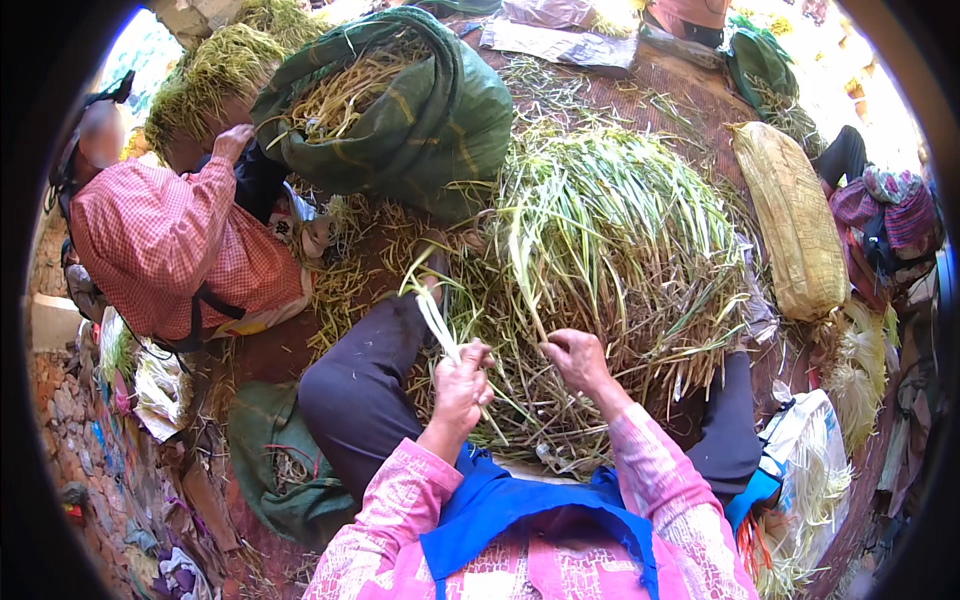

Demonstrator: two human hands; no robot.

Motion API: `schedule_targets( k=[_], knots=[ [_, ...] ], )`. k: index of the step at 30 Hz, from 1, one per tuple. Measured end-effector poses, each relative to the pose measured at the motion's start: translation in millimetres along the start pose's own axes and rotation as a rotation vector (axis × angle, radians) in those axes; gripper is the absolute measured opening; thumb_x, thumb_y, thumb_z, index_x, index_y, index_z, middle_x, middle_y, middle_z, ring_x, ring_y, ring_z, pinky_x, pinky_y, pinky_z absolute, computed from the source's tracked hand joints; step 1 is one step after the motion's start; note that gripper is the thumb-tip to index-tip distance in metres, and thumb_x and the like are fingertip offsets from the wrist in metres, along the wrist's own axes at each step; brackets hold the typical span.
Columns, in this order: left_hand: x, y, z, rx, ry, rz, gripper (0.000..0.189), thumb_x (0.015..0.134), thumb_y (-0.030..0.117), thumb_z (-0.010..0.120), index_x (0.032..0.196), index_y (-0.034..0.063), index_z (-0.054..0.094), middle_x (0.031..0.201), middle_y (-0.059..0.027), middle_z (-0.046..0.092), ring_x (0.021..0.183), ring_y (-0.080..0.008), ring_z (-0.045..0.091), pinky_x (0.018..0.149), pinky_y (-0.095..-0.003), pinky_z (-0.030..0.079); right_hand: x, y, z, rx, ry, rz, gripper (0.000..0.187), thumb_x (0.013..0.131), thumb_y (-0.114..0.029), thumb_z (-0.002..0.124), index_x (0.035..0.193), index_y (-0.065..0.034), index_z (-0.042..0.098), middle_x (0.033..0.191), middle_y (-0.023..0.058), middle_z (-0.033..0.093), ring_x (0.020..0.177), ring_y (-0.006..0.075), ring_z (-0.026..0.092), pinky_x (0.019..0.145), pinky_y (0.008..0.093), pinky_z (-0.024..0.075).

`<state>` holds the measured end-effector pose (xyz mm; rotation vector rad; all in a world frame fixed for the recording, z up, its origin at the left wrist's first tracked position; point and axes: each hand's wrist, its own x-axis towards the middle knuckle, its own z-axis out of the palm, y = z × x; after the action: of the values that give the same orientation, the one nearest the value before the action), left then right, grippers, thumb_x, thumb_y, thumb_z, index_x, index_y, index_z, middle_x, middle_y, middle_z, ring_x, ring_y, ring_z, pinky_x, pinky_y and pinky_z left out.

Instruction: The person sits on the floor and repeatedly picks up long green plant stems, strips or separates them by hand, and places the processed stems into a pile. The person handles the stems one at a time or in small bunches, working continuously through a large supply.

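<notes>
My left hand [459,384] is closed around a small bunch of pale green stalks [435,315], whose leafy tops point up and away from me. To its right, my right hand [581,364] pinches the brownish lower end of a long green stalk [525,277] between thumb and fingers. Before me, between my legs, lies a large heap of long-leaved green plants [615,202], with leaves towards the far side and brown, tangled stems nearer me. Loose stems lie below both hands, close to the blue cloth [532,510] on my lap.
A green woven sack [465,112] full of stalks stands at the back left. A person in a checked shirt [172,247] sits at left, another [892,210] at far right. A yellow sack [787,225] lies right; bundled pale stalks [810,472] and a green sack [262,420] flank my legs.
</notes>
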<state>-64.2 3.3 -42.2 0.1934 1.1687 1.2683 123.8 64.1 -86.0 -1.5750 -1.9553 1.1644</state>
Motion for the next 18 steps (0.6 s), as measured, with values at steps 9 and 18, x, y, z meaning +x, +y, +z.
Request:
schedule_targets(
  k=[9, 18],
  knots=[
    [-1.4, -17.6, 20.0, 0.206, -0.065, -0.013, 0.014, 0.085, 0.015, 0.059, 0.089, 0.0021, 0.055, 0.069, -0.0042, 0.06, 0.036, -0.0027, 0.035, 0.03, -0.0185, 0.027, -84.2, -31.0, 15.4, 0.416, -0.204, 0.044, 0.022, 0.08, -0.021, 0.063, 0.088, -0.0015, 0.065, 0.064, 0.0054, 0.062, 0.057, 0.0075, 0.054, 0.054, 0.0248, 0.0442],
    [-19.7, -19.5, 33.2, 0.33, 0.008, 0.099, 0.012, 0.08, 0.011, 0.064, 0.085, 0.0024, 0.057, 0.061, 0.0015, 0.052, 0.04, -0.0035, 0.039, 0.031, -0.018, 0.028, -25.6, -47.7, 5.3, 1.105, -0.035, 0.235, 0.02, 0.081, -0.022, 0.064, 0.079, -0.0022, 0.063, 0.062, -0.0049, 0.053, 0.052, 0.0017, 0.04, 0.047, 0.0183, 0.0317]
  ],
)
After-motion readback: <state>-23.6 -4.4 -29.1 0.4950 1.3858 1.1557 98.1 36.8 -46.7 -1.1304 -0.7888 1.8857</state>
